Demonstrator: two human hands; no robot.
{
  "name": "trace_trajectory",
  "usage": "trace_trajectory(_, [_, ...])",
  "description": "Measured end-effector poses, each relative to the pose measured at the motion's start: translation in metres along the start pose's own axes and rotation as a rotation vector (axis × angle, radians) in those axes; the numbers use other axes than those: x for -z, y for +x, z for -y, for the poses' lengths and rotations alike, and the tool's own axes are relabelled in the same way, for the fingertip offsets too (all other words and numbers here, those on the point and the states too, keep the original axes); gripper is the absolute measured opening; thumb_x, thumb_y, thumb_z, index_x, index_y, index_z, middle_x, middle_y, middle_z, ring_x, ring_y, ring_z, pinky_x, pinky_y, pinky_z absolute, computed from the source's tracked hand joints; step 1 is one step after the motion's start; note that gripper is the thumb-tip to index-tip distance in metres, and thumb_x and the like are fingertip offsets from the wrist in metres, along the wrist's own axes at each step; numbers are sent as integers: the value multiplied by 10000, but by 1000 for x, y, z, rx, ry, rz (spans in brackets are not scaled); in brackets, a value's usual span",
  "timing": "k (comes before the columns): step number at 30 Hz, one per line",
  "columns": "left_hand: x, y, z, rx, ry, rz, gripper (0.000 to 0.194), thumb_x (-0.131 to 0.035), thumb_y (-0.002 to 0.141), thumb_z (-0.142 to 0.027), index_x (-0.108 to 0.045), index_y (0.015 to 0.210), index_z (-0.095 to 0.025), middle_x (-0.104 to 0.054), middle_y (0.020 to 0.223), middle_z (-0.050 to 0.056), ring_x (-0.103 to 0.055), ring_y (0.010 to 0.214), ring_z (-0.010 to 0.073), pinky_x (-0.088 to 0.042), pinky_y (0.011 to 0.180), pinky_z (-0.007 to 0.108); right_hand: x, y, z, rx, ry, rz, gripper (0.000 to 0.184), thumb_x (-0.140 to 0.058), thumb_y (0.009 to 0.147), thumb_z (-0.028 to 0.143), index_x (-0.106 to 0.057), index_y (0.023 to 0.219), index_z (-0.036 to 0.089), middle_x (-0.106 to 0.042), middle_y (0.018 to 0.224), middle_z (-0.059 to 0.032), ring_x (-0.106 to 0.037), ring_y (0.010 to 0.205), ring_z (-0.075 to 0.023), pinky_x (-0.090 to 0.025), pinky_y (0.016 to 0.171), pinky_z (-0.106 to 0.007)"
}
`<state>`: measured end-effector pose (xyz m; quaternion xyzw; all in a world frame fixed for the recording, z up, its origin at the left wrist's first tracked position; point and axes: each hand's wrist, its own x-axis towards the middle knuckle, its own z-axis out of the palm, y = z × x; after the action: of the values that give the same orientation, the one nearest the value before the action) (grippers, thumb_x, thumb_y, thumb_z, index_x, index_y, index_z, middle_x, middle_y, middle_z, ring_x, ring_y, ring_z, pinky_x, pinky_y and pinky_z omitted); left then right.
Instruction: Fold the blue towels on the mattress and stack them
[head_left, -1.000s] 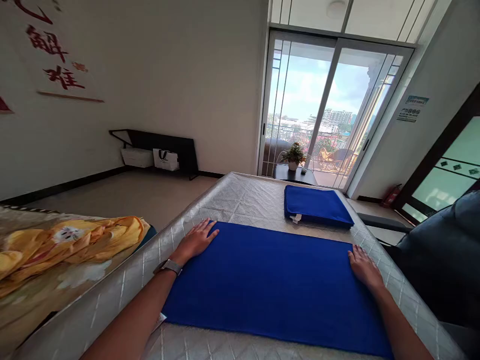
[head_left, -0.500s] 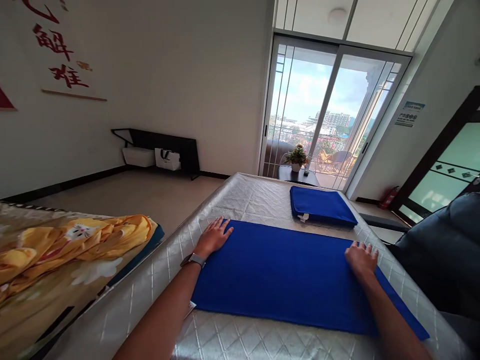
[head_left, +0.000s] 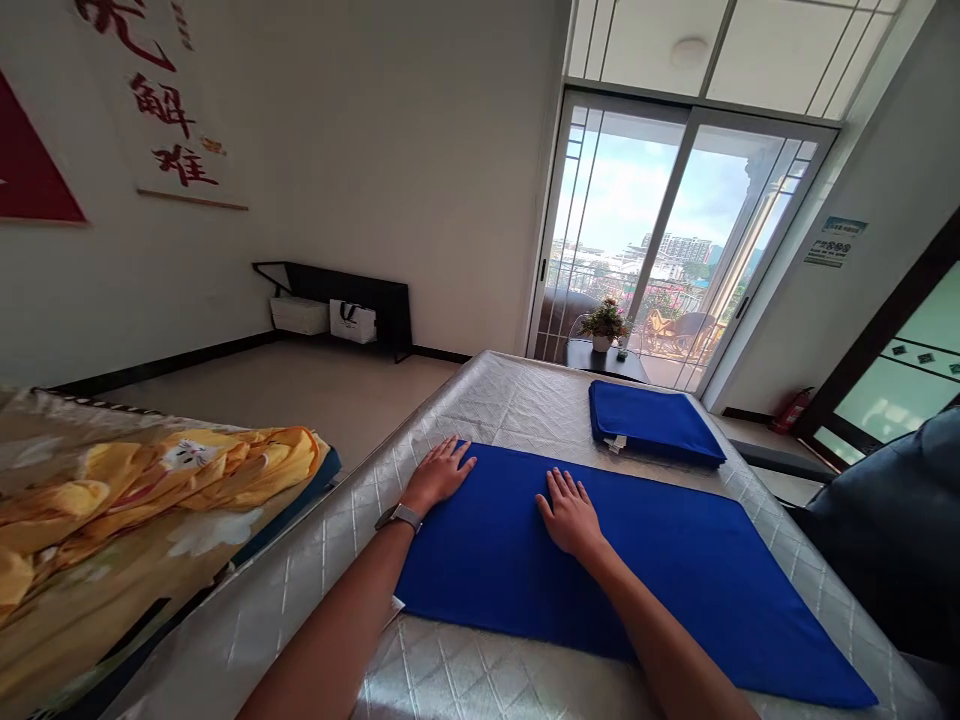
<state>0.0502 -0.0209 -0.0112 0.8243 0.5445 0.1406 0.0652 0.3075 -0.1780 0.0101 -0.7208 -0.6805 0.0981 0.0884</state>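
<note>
A flat blue cloth (head_left: 675, 560) is spread over the silvery quilted mattress (head_left: 495, 400). My left hand (head_left: 439, 472) rests open at the cloth's far left corner, fingers stretched forward. My right hand (head_left: 570, 512) lies flat and open on the cloth, left of its middle, with the fingers a little apart. Neither hand grips anything. Beyond the far edge, on the right of the mattress, sits a folded blue cloth stack (head_left: 656, 420) with a white tag (head_left: 616, 443). Another white tag pokes out by the near left corner, partly behind my left forearm.
To the left, a yellow blanket (head_left: 247, 470) lies bunched on another bed. A dark padded chair (head_left: 892, 520) stands at the right. Past the mattress are a small black table (head_left: 600, 360) with a potted plant (head_left: 602, 325), and glass sliding doors (head_left: 622, 230).
My right hand has moved left from the cloth's right edge to near its middle. My left hand stays at the far left corner. The view has shifted left.
</note>
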Motion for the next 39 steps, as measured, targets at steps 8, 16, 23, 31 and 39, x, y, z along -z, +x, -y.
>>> trace_trajectory(8, [-3, 2, 3, -10, 42, 1, 653, -302, 1027, -570, -425, 1550, -198, -307, 1657, 114, -252, 1538, 258, -185, 1250, 443, 17, -19, -112, -193, -110, -8, 719, -145, 1028, 551, -196, 1627, 158, -185, 1694, -22, -109, 1565, -191, -51, 1263, -390])
trace_trajectory(16, [0, 4, 4, -17, 54, 2, 655, -318, 1016, -568, -433, 1546, -201, -337, 1647, 90, -277, 1529, 270, -206, 1248, 453, 36, -71, -296, -543, -195, -113, 713, -175, 1010, 511, -242, 1620, 147, -239, 1687, -74, -181, 1554, -244, -165, 1253, -449])
trace_trajectory(23, [0, 5, 6, -17, 62, 8, 668, -302, 1008, -583, -439, 1543, -206, -353, 1640, 85, -293, 1522, 277, -218, 1244, 463, 30, -82, -343, -585, -164, -193, 739, -154, 988, 525, -284, 1609, 146, -278, 1673, -92, -240, 1538, -255, -185, 1247, -484])
trace_trajectory(31, [-2, 7, 10, -17, 51, 14, 704, -257, 1005, -626, -424, 1551, -215, -341, 1647, 78, -267, 1533, 263, -212, 1244, 455, 35, -83, -332, -593, -131, -195, 753, -119, 985, 529, -279, 1610, 140, -260, 1680, -89, -225, 1542, -250, -183, 1248, -484])
trace_trajectory(39, [-3, 5, 7, -48, 109, -53, 681, -274, 1011, -579, -428, 1547, -187, -355, 1641, 97, -298, 1521, 266, -189, 1249, 446, 31, -83, -335, -594, -142, -201, 766, -114, 979, 528, -272, 1610, 124, -251, 1683, -96, -220, 1544, -259, -177, 1249, -481])
